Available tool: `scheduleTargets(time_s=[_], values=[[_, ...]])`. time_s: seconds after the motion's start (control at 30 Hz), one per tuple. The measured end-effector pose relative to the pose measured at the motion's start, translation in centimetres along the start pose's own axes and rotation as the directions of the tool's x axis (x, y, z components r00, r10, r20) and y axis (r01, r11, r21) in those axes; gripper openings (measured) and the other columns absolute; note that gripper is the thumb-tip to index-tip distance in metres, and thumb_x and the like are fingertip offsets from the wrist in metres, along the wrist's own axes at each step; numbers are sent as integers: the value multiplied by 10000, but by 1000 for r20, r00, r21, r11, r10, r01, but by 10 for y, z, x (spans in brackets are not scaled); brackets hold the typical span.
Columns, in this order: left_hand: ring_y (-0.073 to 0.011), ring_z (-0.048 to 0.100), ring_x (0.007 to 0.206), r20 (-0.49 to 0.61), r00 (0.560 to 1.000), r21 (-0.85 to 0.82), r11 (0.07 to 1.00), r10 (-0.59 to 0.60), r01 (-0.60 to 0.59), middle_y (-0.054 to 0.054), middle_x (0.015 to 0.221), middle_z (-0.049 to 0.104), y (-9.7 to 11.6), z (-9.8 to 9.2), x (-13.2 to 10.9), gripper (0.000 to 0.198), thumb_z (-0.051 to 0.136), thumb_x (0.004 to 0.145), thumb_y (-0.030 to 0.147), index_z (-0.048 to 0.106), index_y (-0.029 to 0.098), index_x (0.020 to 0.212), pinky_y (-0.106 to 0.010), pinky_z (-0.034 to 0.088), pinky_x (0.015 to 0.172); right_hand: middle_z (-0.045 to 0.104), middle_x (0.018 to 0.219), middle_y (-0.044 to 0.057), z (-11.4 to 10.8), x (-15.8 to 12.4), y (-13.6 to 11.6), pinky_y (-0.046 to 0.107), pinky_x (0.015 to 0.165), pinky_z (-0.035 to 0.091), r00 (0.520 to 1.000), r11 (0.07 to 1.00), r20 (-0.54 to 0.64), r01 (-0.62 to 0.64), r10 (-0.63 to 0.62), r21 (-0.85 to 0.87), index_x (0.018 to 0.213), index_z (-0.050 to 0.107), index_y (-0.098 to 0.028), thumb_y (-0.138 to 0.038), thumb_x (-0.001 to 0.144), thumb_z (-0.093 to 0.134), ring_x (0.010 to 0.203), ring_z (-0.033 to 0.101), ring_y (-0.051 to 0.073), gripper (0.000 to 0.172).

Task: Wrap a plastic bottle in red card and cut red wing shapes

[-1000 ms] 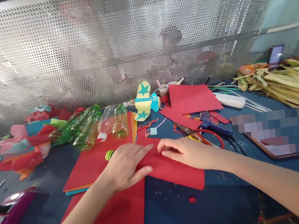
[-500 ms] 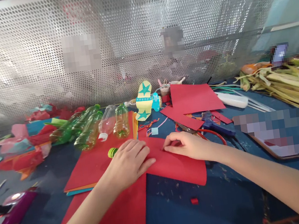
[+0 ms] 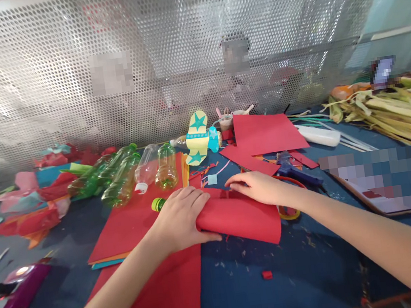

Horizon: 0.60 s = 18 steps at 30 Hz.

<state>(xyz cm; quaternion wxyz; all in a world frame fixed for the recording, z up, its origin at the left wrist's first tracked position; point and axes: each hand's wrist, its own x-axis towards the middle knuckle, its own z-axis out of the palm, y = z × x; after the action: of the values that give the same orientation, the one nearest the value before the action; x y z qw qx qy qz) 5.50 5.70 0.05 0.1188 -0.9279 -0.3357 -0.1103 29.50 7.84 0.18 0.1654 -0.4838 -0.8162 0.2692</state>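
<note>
A red paper sheet (image 3: 244,217) lies on the blue table, curled up around something with a green cap (image 3: 157,204) poking out at its left end. My left hand (image 3: 181,217) wraps over the left end of this roll, thumb under the paper's near edge. My right hand (image 3: 257,187) presses on the far edge of the roll with fingers curled. A larger red sheet (image 3: 163,291) lies flat under my left forearm.
Several plastic bottles (image 3: 125,177) lie at the back left beside crumpled coloured paper (image 3: 27,213). A paper-covered bottle plane (image 3: 198,140), red sheets (image 3: 265,133), scissors (image 3: 289,211), a blue glue gun (image 3: 299,172) and dried leaves (image 3: 393,111) lie behind and right. A perforated metal screen (image 3: 177,51) closes the back.
The flat red sheet has been rolled up from its near edge. My left hand shifted from lying flat to gripping the roll's left end; my right hand moved slightly back along the far edge.
</note>
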Motion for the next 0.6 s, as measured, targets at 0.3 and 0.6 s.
scheduleTargets(time_s=[0.3,0.6], values=[[-315,639,957,94,995,-69,997,-40,46,-118,1024,706,-2,-5,15,774,715,558,703,640,141,1084,-443,501,876,704,1000,94,4,11,6,304,777,483,997,999,67,-20,23,-39,979,659,-152,-180,885,589,917,644,214,121],[-344,626,995,-26,999,1,1000,28,-28,-169,1053,691,-2,1,0,840,684,600,717,615,85,1150,-485,493,903,730,961,76,4,16,7,293,724,466,997,999,76,-29,27,14,906,678,-168,-249,879,594,864,665,213,121]])
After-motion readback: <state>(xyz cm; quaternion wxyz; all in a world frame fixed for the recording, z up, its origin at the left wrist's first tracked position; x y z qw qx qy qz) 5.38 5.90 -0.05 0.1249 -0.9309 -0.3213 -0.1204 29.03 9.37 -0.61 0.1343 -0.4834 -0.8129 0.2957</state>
